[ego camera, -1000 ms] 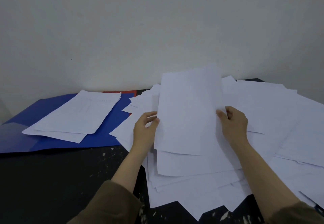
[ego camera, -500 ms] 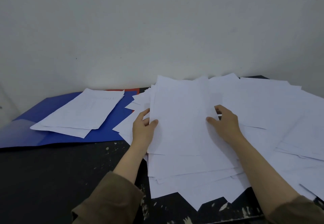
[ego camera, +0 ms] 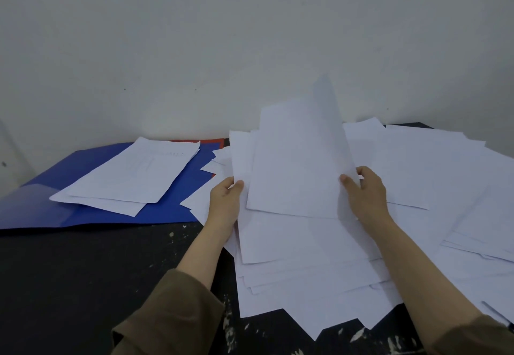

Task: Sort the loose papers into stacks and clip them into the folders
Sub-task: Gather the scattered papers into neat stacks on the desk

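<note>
A wide heap of loose white papers (ego camera: 417, 176) covers the right half of the black table. My right hand (ego camera: 367, 190) pinches the right edge of a top sheet (ego camera: 294, 165), which is raised and curls up toward the wall. My left hand (ego camera: 225, 201) grips the left edge of the sheets (ego camera: 292, 240) just beneath it. An open blue folder (ego camera: 167, 210) lies at the left with a small stack of printed papers (ego camera: 130, 176) on it. A red folder edge (ego camera: 214, 141) shows behind the blue one.
A pale wall (ego camera: 222, 48) stands right behind the table. The bare black tabletop (ego camera: 69, 285), flecked with white paint, fills the front left. Paper corners hang near the front edge (ego camera: 314, 332).
The top sheet lay nearly flat half a second ago; my right hand has lifted its right edge so it curls upward. My left hand stays at the pile's left edge.
</note>
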